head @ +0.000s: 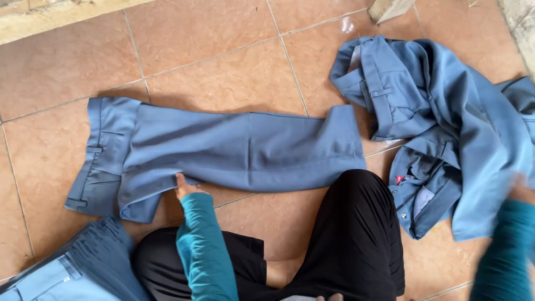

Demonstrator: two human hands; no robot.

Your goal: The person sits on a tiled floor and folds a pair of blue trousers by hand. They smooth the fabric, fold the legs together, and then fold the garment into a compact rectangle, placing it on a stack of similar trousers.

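Note:
A pair of blue trousers lies flat on the tiled floor, waistband to the left, legs laid together toward the right. My left hand rests on the trousers' near edge close to the crotch, fingers tucked at the fabric; I wear a teal sleeve. My right hand is at the far right edge, blurred, against a crumpled heap of blue garments. Whether it grips the cloth is unclear.
I sit on the terracotta tile floor with black-clad legs bent in front of me. A folded blue garment lies at the lower left. A concrete ledge runs along the top left.

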